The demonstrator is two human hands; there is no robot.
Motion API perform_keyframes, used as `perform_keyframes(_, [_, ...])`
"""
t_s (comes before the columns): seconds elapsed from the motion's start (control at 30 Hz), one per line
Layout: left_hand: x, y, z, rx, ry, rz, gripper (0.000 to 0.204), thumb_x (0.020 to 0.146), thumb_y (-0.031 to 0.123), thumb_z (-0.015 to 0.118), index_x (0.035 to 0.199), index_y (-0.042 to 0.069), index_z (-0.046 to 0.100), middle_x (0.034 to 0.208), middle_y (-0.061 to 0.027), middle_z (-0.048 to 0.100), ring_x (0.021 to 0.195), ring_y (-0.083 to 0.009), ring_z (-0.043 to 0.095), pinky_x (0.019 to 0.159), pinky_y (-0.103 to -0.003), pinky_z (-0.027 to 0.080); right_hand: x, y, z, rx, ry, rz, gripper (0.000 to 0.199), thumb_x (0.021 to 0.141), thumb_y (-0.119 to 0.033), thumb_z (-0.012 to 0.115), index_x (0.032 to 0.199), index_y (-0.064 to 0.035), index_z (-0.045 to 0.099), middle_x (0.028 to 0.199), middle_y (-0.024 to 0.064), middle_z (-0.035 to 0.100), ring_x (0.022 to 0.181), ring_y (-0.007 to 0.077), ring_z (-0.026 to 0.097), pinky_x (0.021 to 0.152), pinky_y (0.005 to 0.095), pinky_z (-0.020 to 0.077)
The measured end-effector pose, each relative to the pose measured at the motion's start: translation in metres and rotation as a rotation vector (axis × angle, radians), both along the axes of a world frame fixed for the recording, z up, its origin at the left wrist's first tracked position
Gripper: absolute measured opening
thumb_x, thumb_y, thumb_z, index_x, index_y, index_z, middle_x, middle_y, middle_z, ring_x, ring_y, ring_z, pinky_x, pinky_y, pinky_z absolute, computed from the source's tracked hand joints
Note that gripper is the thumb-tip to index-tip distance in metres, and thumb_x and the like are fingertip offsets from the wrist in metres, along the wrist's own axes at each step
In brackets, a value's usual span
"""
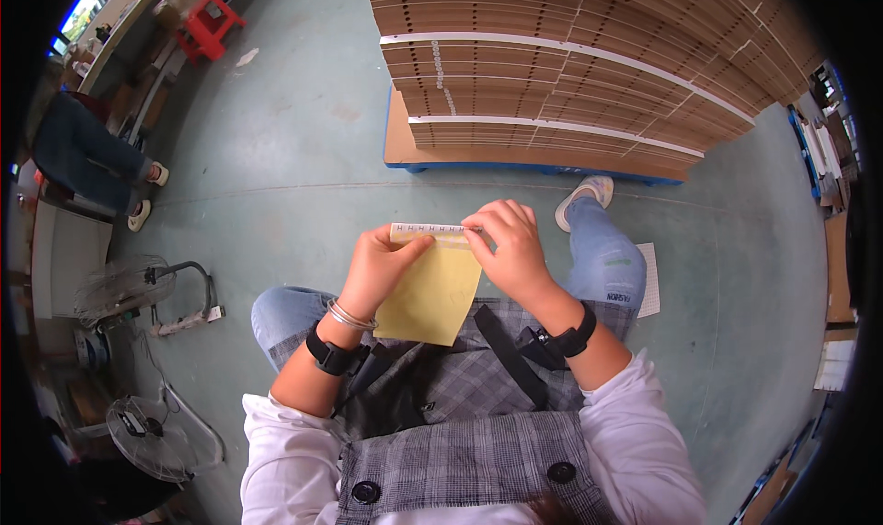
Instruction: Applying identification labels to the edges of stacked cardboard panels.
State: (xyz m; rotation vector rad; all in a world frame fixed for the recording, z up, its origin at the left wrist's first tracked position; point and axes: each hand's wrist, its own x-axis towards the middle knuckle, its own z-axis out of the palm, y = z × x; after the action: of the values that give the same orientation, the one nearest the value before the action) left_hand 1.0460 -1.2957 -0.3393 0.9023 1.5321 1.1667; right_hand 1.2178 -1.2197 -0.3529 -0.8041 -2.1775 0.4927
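Note:
A yellow label sheet [426, 295], with a white strip of small black-marked labels along its top edge, hangs between my hands above my lap. At the sheet's upper left corner, my left hand [382, 263] grips it with the thumb lying across the front. The fingers of my right hand [508, 244] are closed in a pinch at the strip's right end, on the same sheet. Whether a single label is between those fingertips is too small to tell. Both wrists wear black bands, and bangles circle the left wrist.
Flat brown cardboard is stacked high on a blue-edged platform [441, 165] ahead. Two floor fans [152, 438] stand at left, near another person's legs [87, 157]. A red stool [208, 26] is far left. A white gridded sheet [649, 281] lies on the floor beside my right leg.

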Motion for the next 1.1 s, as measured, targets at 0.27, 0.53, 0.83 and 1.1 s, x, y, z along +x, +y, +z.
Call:
perform_keyframes(0.27, [-0.033, 0.035, -0.027, 0.039, 0.075, -0.024, 0.015, 0.079, 0.010, 0.063, 0.086, -0.003, 0.062, 0.075, -0.0049, 0.064, 0.065, -0.0076, 0.058, 0.057, -0.023, 0.047, -0.031, 0.033, -0.011, 0.128, -0.123, -0.027, 0.009, 0.070, -0.008, 0.064, 0.075, -0.0099, 0.057, 0.075, 0.0002, 0.055, 0.077, 0.0187, 0.051, 0.077, 0.0340, 0.0353])
perform_keyframes(0.53, [-0.062, 0.084, -0.069, -0.115, -0.006, -0.034, 0.015, 0.080, 0.011, 0.063, 0.087, -0.002, 0.060, 0.077, -0.0047, 0.063, 0.064, -0.0078, 0.057, 0.056, -0.022, 0.048, -0.068, 0.078, -0.058, 0.304, -0.332, -0.038, 0.013, 0.067, -0.008, 0.065, 0.076, -0.0104, 0.056, 0.076, 0.0009, 0.053, 0.081, 0.0191, 0.051, 0.081, 0.0385, 0.0355])
perform_keyframes(0.83, [-0.091, 0.114, -0.114, -0.240, -0.176, 0.204, 0.019, 0.080, 0.013, 0.063, 0.088, -0.003, 0.060, 0.076, -0.0045, 0.062, 0.061, -0.0081, 0.056, 0.053, -0.021, 0.046, -0.105, 0.146, -0.159, -0.406, 0.216, -0.336, 0.009, 0.073, -0.006, 0.063, 0.076, -0.0036, 0.054, 0.073, 0.0049, 0.053, 0.068, 0.0169, 0.051, 0.064, 0.0279, 0.0415])
perform_keyframes(1.1, [-0.102, 0.112, -0.132, -0.291, -0.088, 0.282, 0.018, 0.079, 0.013, 0.064, 0.087, -0.003, 0.061, 0.075, -0.0036, 0.062, 0.062, -0.0062, 0.055, 0.054, -0.021, 0.045, -0.122, 0.203, -0.215, -0.226, 0.229, -0.477, 0.010, 0.077, -0.010, 0.063, 0.077, -0.0024, 0.057, 0.077, 0.0048, 0.055, 0.070, 0.0164, 0.052, 0.064, 0.0273, 0.0420])
